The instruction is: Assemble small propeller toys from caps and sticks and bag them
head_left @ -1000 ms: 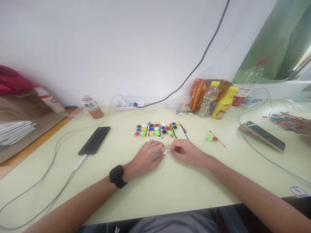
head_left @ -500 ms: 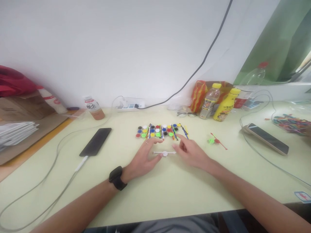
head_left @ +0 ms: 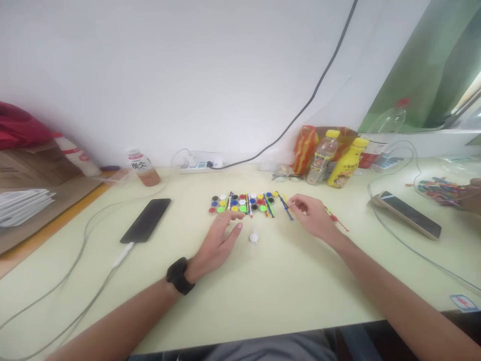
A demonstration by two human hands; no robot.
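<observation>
My left hand hovers low over the table, thumb and fingers apart, holding nothing. A small white disc lies just right of its thumb. My right hand has its fingers pinched beside a dark blue stick and a yellow one; whatever the fingertips hold is hidden. Rows of coloured discs, with thin sticks laid between them, spread beyond my left fingers. A red stick with a red disc lies right of my right hand, partly covered by it.
A black phone on a white cable lies left; another phone leans at the right. A brown-drink bottle, a clear bottle and a yellow bottle stand at the back. Glasses lie near the wall. Coloured sticks are heaped far right.
My right hand has moved right and away from the white disc, to the sticks at the row's end. The white stick across the disc is no longer seen there. My left hand has drawn slightly left, off the disc.
</observation>
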